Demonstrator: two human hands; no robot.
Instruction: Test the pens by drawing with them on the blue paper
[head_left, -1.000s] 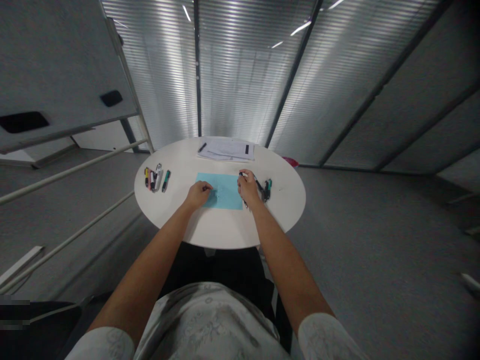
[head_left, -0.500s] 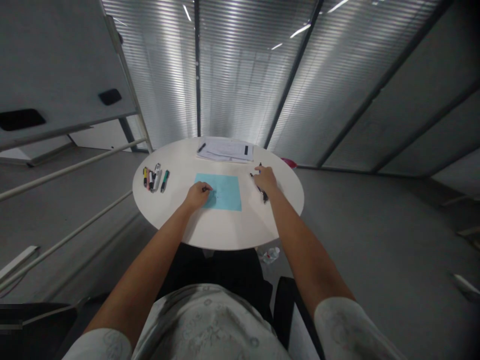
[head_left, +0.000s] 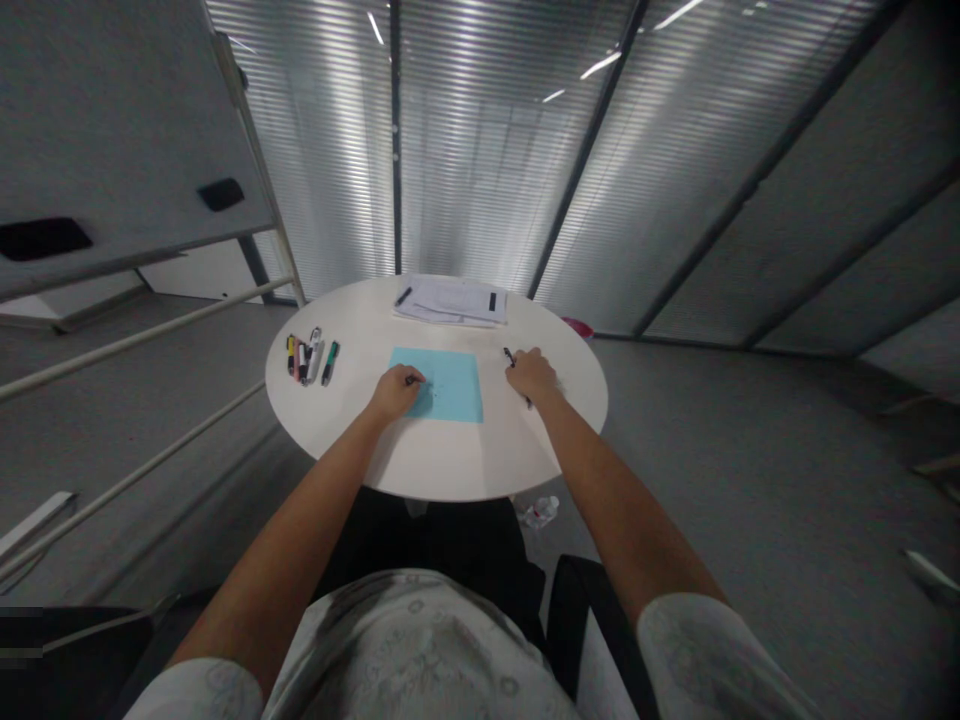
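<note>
A light blue sheet [head_left: 454, 385] lies on the round white table [head_left: 442, 455], with small dark marks on it. At its left edge my left hand [head_left: 395, 392] is closed on a small dark object [head_left: 411, 380], perhaps a pen or its cap. Right of the sheet, my right hand [head_left: 532, 374] has its fingers curled over a black pen [head_left: 509, 356]. Both ends of that pen show past the hand. Whether the fingers grip it or only rest on it is hard to tell.
Several markers [head_left: 302, 360] and a green pen [head_left: 330, 362] lie at the table's left. Papers [head_left: 450, 302] are at the far edge. A plastic bottle [head_left: 541, 512] is on the floor. A whiteboard frame [head_left: 259, 150] stands at the left.
My right hand has come slightly nearer to me and down over the black pen, and its fingers have curled in. My left hand and the sheet have hardly moved.
</note>
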